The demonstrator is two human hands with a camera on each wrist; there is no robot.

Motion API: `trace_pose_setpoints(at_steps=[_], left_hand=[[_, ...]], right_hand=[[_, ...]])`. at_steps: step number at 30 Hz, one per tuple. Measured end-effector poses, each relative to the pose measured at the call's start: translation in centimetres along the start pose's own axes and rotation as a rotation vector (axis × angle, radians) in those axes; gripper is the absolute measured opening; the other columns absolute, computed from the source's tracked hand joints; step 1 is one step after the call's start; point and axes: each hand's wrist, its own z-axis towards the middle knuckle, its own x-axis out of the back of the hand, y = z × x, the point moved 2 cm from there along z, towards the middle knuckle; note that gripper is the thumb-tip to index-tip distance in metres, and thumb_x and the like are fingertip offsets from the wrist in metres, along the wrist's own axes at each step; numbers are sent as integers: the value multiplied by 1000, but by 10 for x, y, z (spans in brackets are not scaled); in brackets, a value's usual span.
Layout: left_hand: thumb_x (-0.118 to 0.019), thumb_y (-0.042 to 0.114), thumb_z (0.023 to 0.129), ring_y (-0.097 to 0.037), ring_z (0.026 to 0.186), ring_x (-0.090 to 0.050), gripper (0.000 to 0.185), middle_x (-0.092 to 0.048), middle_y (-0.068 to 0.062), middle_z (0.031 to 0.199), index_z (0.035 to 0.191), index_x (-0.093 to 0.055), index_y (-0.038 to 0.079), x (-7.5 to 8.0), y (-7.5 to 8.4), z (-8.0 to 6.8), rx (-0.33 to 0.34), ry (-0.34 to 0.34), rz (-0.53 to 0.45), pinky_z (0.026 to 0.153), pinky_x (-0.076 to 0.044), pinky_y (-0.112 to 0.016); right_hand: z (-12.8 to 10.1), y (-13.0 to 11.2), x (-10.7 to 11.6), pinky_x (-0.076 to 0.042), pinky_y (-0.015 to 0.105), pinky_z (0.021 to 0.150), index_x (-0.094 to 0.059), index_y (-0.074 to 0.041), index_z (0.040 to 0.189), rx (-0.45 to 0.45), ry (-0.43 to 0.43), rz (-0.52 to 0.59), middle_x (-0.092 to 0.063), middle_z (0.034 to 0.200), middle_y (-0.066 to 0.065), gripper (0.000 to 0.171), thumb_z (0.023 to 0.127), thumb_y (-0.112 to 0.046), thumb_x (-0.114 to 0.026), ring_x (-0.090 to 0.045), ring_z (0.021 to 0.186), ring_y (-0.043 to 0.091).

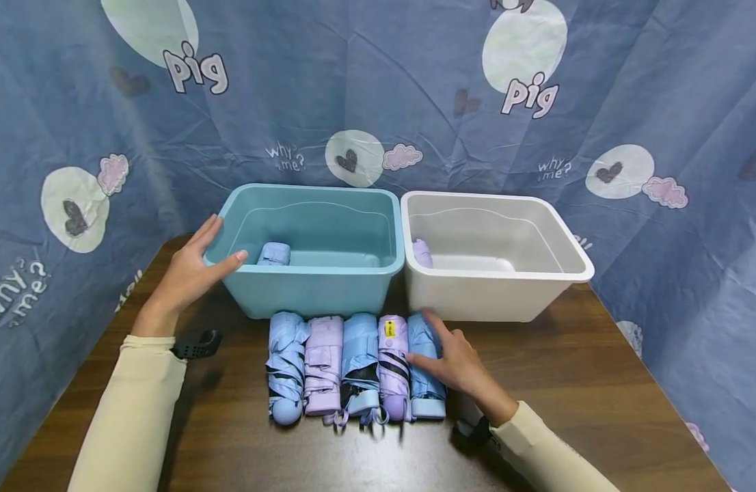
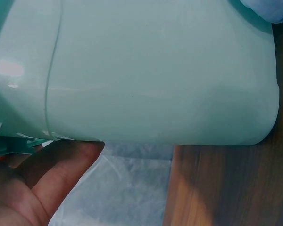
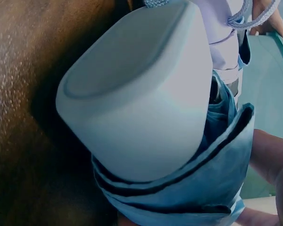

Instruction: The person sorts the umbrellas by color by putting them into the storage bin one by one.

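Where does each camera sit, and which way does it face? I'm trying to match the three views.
Head: above, looking forward and down at the table, the teal bin, white bin, five folded umbrellas; both forearms and hands show.
Left wrist: against the teal bin's outer wall; left hand shows.
Right wrist: low, facing the rightmost blue umbrella's handle end; fingers show.
Shared: head and left wrist both show the teal bin.

Teal rectangular plastic bin (image 1: 310, 273) & white rectangular plastic bin (image 1: 495, 287): smooth, slight gloss. Folded blue cloth umbrella (image 1: 424, 369) has thin creased fabric w/ smooth matt plastic handle (image 3: 137, 94). Dark brown wood-grain counter (image 1: 569, 383) semi-gloss; blue printed backdrop cloth (image 1: 378, 89) wrinkled, matt.
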Motion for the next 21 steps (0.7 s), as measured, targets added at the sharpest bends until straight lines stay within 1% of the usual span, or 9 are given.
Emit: trace_pose_setpoints(at_steps=[4,7,13,17,21], left_hand=[[-63,49,88,-33,146,-5,90,-1,9,161,156,-10,23,0,1,0,3,-4,5,107,-16,-68],[-64,49,88,-32,146,-5,90,-2,8,161,156,-11,22,2,0,0,-5,1,9,107,-16,-68],[-64,48,88,-32,146,-7,90,-3,9,161,156,-11,23,3,1,1,-11,13,3,107,-17,-68],[-64,49,88,-33,146,-8,90,-2,9,161,156,-10,24,2,0,1,-1,1,14,106,-17,-69],[-63,49,88,-34,146,-7,90,-2,7,161,156,-10,23,1,0,0,4,-2,19,106,-17,-69]], right_hand=[[0,-1,-1,-43,40,67,-45,-24,145,18,-11,-16,-56,107,19,76,79,-43,-78,-49,92,29],[1,-1,-1,-41,37,67,-47,-25,144,24,-16,-15,-56,108,18,72,80,-40,-78,-48,90,26],[3,1,1,-44,45,77,-50,-22,142,60,3,17,-58,112,19,70,79,-32,-80,-51,94,27],[2,5,3,-46,46,80,-49,-23,142,29,-18,78,-58,114,18,71,79,-31,-81,-53,95,26],[1,9,5,-49,46,81,-47,-23,144,3,-50,152,-58,122,17,71,80,-30,-80,-56,98,26]])
